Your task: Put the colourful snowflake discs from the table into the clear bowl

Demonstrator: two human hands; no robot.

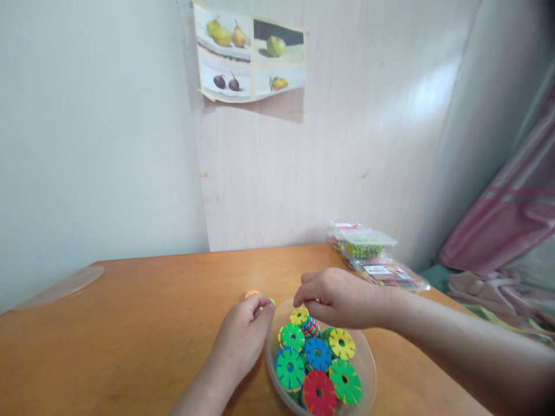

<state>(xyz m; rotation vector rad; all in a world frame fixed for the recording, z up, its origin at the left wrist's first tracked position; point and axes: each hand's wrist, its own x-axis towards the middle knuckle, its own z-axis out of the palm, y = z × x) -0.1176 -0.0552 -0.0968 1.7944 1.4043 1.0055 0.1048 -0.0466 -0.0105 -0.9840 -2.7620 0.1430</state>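
My left hand [243,335] is closed in a pinch just left of a round, clear plastic tub [369,361]. An orange notched plastic disc [252,293] and a sliver of a green one [272,301] show past its fingertips. Over the tub's far rim, my right hand [332,297] is bent downward with curled fingers; whatever they may hold is hidden. Below it lies a stack topped by a small yellow disc [299,315]. Larger notched discs fill the tub, among them a red disc [319,393], a blue disc [317,353] and a green disc [346,381].
Clear plastic boxes [368,248] are piled at the table's back right. A translucent sheet [65,287] lies at the left edge of the wooden table [151,323]. Behind stands a wall with fruit pictures [251,55]; pink fabric [498,214] hangs at right.
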